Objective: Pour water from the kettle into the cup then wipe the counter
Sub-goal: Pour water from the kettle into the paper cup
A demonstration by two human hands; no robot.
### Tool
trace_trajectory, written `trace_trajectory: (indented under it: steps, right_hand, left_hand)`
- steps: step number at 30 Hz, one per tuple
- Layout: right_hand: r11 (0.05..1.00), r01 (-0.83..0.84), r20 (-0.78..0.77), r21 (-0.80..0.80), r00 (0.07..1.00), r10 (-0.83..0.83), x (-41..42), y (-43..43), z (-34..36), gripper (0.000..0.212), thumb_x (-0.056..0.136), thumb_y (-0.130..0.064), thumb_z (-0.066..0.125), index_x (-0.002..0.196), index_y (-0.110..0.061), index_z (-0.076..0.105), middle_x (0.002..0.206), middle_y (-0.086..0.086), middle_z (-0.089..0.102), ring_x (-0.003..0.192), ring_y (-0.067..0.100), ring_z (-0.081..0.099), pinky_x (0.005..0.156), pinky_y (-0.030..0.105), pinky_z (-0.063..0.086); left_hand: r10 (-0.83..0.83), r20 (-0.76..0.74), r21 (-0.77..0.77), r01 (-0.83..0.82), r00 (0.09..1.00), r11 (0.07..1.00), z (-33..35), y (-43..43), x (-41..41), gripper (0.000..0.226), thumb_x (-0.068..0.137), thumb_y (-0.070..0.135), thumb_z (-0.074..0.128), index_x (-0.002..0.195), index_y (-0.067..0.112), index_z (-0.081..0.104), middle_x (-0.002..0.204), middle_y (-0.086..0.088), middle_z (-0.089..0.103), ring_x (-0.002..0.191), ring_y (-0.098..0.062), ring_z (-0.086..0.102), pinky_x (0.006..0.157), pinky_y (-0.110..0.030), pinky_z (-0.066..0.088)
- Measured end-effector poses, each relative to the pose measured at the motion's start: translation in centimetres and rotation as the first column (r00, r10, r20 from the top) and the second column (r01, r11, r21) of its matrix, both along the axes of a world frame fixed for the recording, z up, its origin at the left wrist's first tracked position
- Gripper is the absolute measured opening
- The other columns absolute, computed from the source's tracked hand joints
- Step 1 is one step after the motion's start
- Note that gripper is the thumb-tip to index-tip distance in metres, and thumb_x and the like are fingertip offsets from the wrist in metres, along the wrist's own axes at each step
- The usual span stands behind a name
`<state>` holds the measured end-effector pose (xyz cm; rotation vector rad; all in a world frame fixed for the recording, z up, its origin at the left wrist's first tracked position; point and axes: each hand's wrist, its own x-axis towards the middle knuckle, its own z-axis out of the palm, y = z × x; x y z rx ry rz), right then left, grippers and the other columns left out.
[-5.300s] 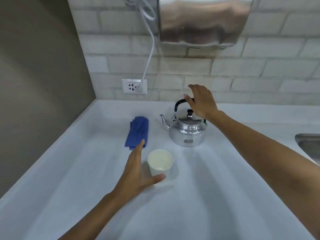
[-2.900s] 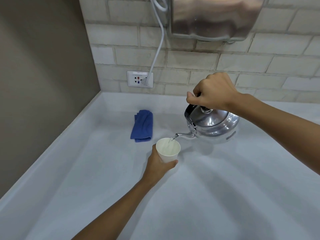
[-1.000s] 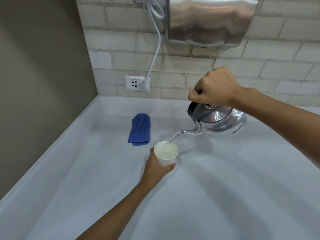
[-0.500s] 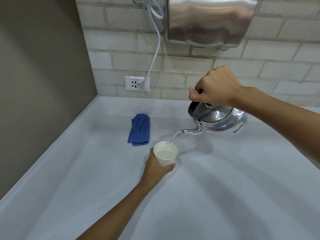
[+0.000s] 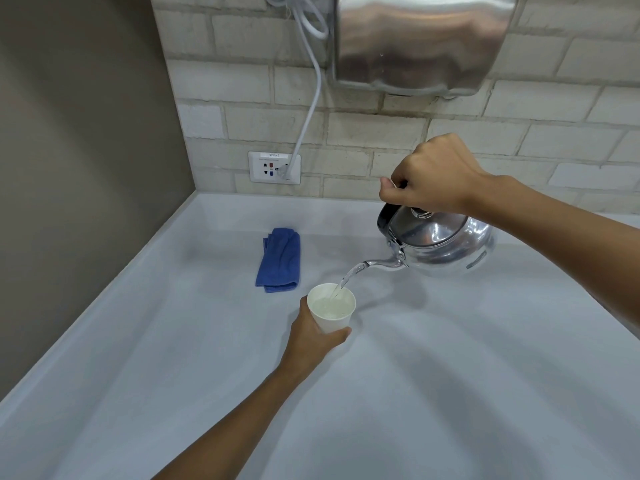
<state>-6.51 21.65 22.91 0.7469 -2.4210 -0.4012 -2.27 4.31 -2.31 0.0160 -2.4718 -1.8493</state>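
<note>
The right hand point(image 5: 434, 174) holds the tilted kettle point(image 5: 440, 242), spout over the cup point(image 5: 331, 308) gripped by the left hand point(image 5: 311, 337) on the bench point(image 5: 450, 375); the blue cloth point(image 5: 280, 259) lies just beyond, nearer the left hand.

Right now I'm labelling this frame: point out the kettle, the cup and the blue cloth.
kettle point(image 5: 446, 240): head view, shiny lid and body.
cup point(image 5: 334, 322): head view, white outer wall.
blue cloth point(image 5: 280, 261): head view, middle of the fold.
</note>
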Motion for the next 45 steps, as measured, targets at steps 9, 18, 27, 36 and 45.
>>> trace_trajectory:
  steps: [9, 18, 27, 36, 45]
  right_hand:
    - [0.999, -0.006, 0.029, -0.039, 1.0, 0.007, -0.3, 0.2, -0.7, 0.053, 0.083, -0.026, 0.047, 0.04, -0.014, 0.02, 0.035, 0.0, 0.017, 0.039, 0.018, 0.014, 0.046, 0.025, 0.014]
    - [0.985, 0.002, 0.073, -0.174, 0.997, 0.011, -0.7, 0.7, -3.3, 0.044, 0.078, -0.032, 0.042, 0.039, -0.017, 0.027, 0.034, -0.003, 0.015, 0.038, 0.015, 0.012, 0.046, 0.023, 0.011]
    - [0.917, 0.088, 0.117, -0.389, 0.992, -0.046, -3.1, 1.9, -6.1, 0.047, 0.077, -0.035, 0.042, 0.039, -0.01, 0.031, 0.033, -0.001, 0.019, 0.037, 0.017, 0.022, 0.047, 0.023, 0.023]
    - [0.72, 0.306, 0.277, -0.623, 0.947, -0.162, -8.8, 2.7, -6.8, 0.05, 0.079, -0.036, 0.049, 0.039, -0.016, 0.025, 0.038, -0.001, 0.022, 0.04, 0.018, 0.023, 0.045, 0.028, 0.021]
    - [0.486, 0.45, 0.42, -0.749, 0.89, -0.176, -13.8, 2.0, -10.4, 0.046, 0.073, -0.031, 0.051, 0.037, -0.017, 0.026, 0.038, -0.003, 0.026, 0.038, 0.017, 0.025, 0.047, 0.027, 0.024]
  left_hand:
    - [-0.004, -0.011, 0.008, 0.004, 1.0, 1.0, 0.0, 0.0, 0.0, 0.08, 0.06, 0.021, 0.084, 0.124, 0.019, 0.036, 0.109, 0.007, 0.048, 0.097, -0.011, 0.046, 0.063, 0.008, 0.035]
    - [-0.017, -0.021, 0.008, 0.017, 1.0, 1.0, 0.1, -0.1, 0.2, 0.081, 0.061, 0.024, 0.084, 0.125, 0.02, 0.035, 0.112, 0.008, 0.048, 0.101, -0.009, 0.046, 0.073, -0.008, 0.038]
    - [-0.004, -0.024, 0.019, 0.004, 1.0, 1.0, 0.1, -0.1, 0.2, 0.075, 0.058, 0.024, 0.085, 0.111, 0.033, 0.033, 0.098, 0.022, 0.047, 0.095, -0.007, 0.047, 0.067, 0.007, 0.035]
    - [-0.016, -0.016, 0.022, 0.016, 1.0, 1.0, 0.1, -0.3, 0.2, 0.076, 0.058, 0.023, 0.085, 0.115, 0.033, 0.036, 0.102, 0.022, 0.049, 0.092, 0.003, 0.05, 0.069, 0.008, 0.034]
    - [-0.043, 0.014, 0.029, 0.042, 0.999, 0.999, 0.1, -0.3, 0.2, 0.077, 0.059, 0.027, 0.085, 0.117, 0.036, 0.035, 0.106, 0.024, 0.05, 0.099, 0.008, 0.048, 0.072, 0.005, 0.037]
